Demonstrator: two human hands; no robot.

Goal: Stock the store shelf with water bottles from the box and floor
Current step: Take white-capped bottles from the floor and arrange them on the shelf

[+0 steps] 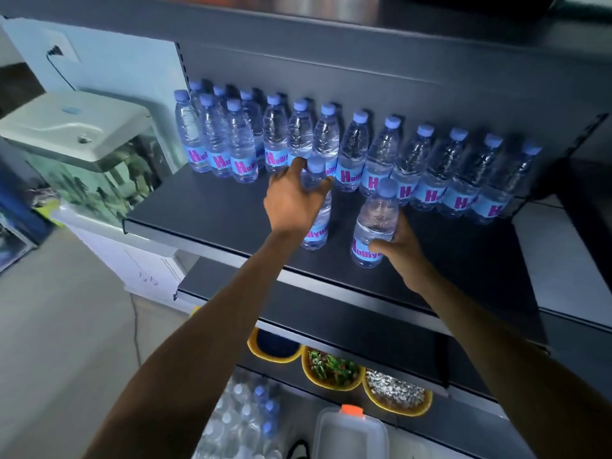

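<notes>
I take the shelf board (215, 207) as my reference. Along its rear edge stands a back row of bottles (351, 150), clear, with blue caps and blue labels lettered in pink. The row doubles into a second rank at the board's left end.

In front of that row the left hand (291, 200) grasps the left-hand bottle (322, 213), fingers curled round its shoulder just under the cap. The right hand (402, 241) clasps the right-hand bottle (376, 220) from behind its middle, fingertips wrapping round its side. Both bottles are upright over the front half of the board. I cannot tell whether their bases rest on it.

Below the board, three yellow bowls sit in a line. The left bowl (275, 360) holds something dark blue that I cannot make out, and a shelf above half covers it. The middle bowl (331, 387) holds green and red bits. The right bowl (397, 413) holds pale grains or pebbles.

Lower again are loose bottles (245, 419), blurred and partly behind the left forearm. Beside them is a white tub (351, 435) with an orange cap, cut off by the bottom edge, and I cannot read its contents.

Left of the board is a glass tank (92, 180) under a white lid, with murky greenish shapes inside.
</notes>
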